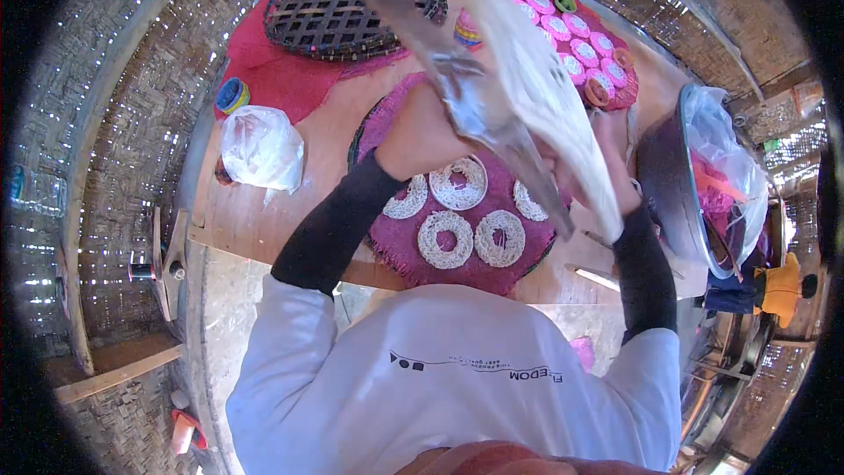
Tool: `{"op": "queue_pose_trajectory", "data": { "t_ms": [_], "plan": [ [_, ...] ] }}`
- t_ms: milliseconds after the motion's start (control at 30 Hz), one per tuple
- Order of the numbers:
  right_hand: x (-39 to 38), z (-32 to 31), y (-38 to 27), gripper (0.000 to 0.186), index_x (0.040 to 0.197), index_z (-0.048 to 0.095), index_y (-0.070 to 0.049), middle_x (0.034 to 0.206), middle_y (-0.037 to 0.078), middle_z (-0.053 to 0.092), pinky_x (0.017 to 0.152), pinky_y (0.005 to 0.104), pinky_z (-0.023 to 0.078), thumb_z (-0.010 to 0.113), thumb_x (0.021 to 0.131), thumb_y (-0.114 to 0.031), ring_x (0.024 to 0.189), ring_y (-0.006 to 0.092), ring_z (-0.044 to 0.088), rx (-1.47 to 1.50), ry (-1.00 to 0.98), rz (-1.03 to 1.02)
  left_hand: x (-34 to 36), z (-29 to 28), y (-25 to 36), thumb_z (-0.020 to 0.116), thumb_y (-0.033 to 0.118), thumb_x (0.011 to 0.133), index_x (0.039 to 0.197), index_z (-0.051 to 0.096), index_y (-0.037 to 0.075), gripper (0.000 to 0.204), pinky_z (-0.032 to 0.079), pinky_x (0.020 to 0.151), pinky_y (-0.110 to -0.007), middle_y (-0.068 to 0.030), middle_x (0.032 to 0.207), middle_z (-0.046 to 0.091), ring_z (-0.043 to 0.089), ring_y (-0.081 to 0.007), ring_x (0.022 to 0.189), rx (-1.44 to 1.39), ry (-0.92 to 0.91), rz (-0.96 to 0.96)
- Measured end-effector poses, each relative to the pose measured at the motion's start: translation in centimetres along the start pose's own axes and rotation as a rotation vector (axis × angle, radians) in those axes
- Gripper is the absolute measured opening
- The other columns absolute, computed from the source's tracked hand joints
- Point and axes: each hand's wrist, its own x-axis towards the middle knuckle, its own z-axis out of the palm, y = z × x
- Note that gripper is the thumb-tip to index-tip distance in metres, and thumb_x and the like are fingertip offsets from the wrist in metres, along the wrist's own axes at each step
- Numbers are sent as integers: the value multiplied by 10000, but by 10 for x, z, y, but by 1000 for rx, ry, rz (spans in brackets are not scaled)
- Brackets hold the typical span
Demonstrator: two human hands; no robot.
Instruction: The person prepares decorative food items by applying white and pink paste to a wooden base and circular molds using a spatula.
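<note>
A long, flat brownish-grey piece (466, 97) with a glossy patch slants up in front of me, smeared by motion. Beside it runs a long white sheet-like piece (536, 70), also blurred; its kind I cannot make out. My left hand (424, 130) closes on the brownish piece, its fingertips hidden behind it. Round the lower part of the white piece is my right hand (615, 154), partly covered by it. Below both hands, white lacy rings (445, 239) lie on a magenta cloth (396, 255) spread over a round tray.
On the left stand a white plastic bag (261, 148) and a blue-yellow roll (232, 96). A dark woven basket lid (352, 4) lies at the back. Pink-and-white rounds (584, 54) fill a red cloth at back right. A large bucket (673, 180) with plastic stands right.
</note>
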Motion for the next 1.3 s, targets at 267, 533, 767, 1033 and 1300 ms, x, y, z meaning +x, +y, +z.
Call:
{"op": "queue_pose_trajectory", "data": {
  "t_ms": [267, 533, 767, 1033, 1300],
  "plan": [
    [39, 24, 35, 820, 1318, 243, -52, 1308, 186, 320, 992, 394, 278, 688, 668, -280, 1219, 316, 307, -1032, -488, -472, -23, -35, 27, 631, -48, 583, 888, 575, -18, 312, 459, 681, -253, -51, 860, 608, 569, -121, 774, -161, 365, -391],
    [53, 20, 61, 950, 1350, 126, -68, 1322, 211, 268, 1011, 421, 246, 699, 626, -292, 1220, 357, 281, -1064, -615, -501, -42, -39, 13, 581, -58, 592, 884, 568, -21, 294, 449, 675, -257, -50, 835, 601, 564, -122, 752, -331, 356, -378],
    [50, 24, 52, 927, 1345, 159, -61, 1328, 209, 266, 1009, 406, 247, 696, 619, -272, 1222, 351, 279, -1007, -619, -489, -49, -37, 9, 570, -37, 611, 884, 567, -18, 274, 440, 638, -246, -37, 792, 589, 552, -114, 707, -353, 376, -409],
    [45, 23, 44, 894, 1327, 214, -29, 1319, 214, 288, 996, 377, 273, 702, 617, -267, 1218, 328, 301, -1031, -544, -465, -46, -36, 11, 575, -20, 634, 885, 568, -6, 251, 402, 550, -209, -19, 729, 568, 511, -81, 621, -380, 335, -519],
    [54, -10, 26, 913, 1333, 216, -105, 1246, 173, 412, 969, 467, 279, 689, 594, -357, 1141, 342, 392, -970, -349, -344, -44, -33, 11, 562, 11, 692, 925, 570, -9, 234, 409, 578, -226, -45, 804, 586, 527, -108, 668, -436, 334, -491]
  ]
}}
